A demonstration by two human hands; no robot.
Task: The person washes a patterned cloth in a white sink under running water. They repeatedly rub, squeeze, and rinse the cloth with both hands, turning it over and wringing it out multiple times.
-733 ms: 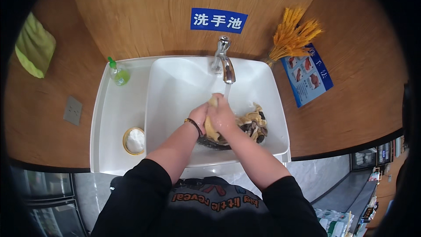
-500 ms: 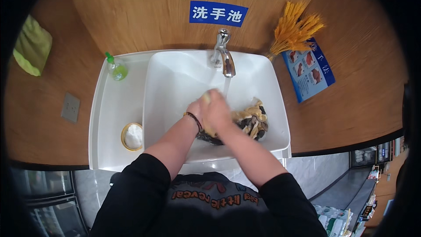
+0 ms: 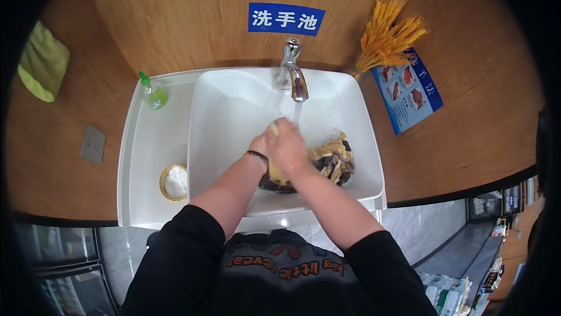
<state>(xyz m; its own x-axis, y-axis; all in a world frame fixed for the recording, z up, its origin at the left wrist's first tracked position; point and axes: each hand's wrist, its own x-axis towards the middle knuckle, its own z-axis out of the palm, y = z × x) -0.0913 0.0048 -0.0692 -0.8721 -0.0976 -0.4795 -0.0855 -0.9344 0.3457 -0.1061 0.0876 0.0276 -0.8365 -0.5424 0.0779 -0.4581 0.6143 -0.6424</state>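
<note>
Head view: blurred fingers point(image 3: 285, 125) of the right hand point(image 3: 289, 149) are closed over a pale yellow cloth point(image 3: 277, 174) below the curved chrome faucet point(image 3: 298, 85). The left hand point(image 3: 260, 145) presses against it, its fingers covered, so I cannot tell how they grip. Bare forearms point(image 3: 234, 182) converge under the faucet from black sleeves point(image 3: 187, 240). Below and right of the faucet, bunched yellow-and-black patterned fabric point(image 3: 337, 158) lies in the white rectangular sink point(image 3: 225, 102); its join with the held cloth is hidden.

Leftward room in basin point(image 3: 225, 120) (faucet point(image 3: 297, 81) at back)
</note>
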